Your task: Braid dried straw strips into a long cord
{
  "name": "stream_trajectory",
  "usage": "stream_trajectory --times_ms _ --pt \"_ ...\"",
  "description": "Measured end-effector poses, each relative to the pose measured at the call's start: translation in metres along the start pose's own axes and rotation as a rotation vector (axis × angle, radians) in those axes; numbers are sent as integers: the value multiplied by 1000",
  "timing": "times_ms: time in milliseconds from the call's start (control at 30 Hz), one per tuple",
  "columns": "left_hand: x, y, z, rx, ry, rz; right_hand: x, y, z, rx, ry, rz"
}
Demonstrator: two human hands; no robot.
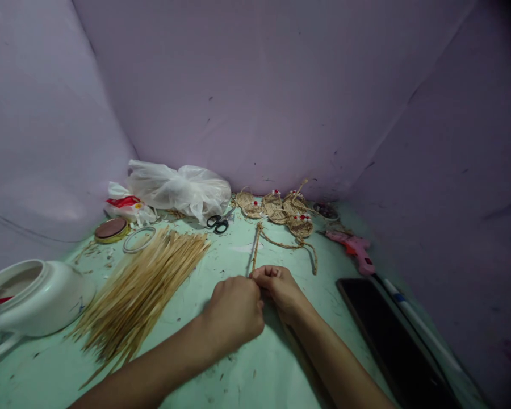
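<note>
A thin twisted straw cord (256,250) runs from a knot-like end on the table toward me, down to my fingers. My left hand (237,307) is closed in a fist around its near end. Beside it, my right hand (281,288) pinches the cord with thumb and forefinger, the two hands touching or nearly so. The part of the cord inside my hands is hidden. From its far end, a looser braided length (281,245) curves off to the right. A bundle of flat straw strips (147,289) lies left of my hands.
Several woven straw pieces with red and white beads (276,211) lie at the back. Scissors (219,222), a plastic bag (181,190), a round tin (111,229) and a white pot (53,298) stand leftward. At right are a pink glue gun (354,247) and a black phone-like slab (394,335).
</note>
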State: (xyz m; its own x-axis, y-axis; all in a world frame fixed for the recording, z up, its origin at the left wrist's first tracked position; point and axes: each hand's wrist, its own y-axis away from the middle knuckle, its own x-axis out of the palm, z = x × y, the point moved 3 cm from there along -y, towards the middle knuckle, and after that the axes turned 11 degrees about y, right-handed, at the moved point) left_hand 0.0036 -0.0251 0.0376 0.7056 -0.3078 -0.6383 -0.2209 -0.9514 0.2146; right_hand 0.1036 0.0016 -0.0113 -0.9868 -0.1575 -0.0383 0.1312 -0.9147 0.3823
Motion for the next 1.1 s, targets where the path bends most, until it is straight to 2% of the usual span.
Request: stream_trajectory --times_ms 67,100,133,200,267,300,400,500,633,767,900,1000,1100 --pt "-14 -8 1 6 61 -109 0 1 2 -10 14 33" --pt "-21 -13 3 -37 158 -167 0 2 3 -12 21 53" --pt "-23 -17 7 -124 284 -140 0 2 4 -14 22 75" --pt "-17 -23 13 -281 561 38 1 4 6 -19 -4 111" --pt "-7 -26 17 -360 748 205 0 3 8 -30 -19 140" --pt "-4 -27 19 -366 785 221 -1 3 8 -38 -6 149" --pt "1 -32 28 -365 688 141 -4 -1 5 -66 122 155" --pt "1 -39 33 -273 510 68 -9 -4 4 -170 336 83" --pt "2 -42 32 -128 499 81 -12 5 14 -328 720 -56" --pt "6 -42 35 -124 463 52 -13 19 28 -253 1004 -202" --pt "9 -42 39 -110 468 17 -8 26 31 -116 1004 -163" --pt "7 -40 39 -127 583 -19 2 32 31 -135 1048 -169" --pt "2 -36 38 -204 678 -48 17 40 31 -162 1193 -216"
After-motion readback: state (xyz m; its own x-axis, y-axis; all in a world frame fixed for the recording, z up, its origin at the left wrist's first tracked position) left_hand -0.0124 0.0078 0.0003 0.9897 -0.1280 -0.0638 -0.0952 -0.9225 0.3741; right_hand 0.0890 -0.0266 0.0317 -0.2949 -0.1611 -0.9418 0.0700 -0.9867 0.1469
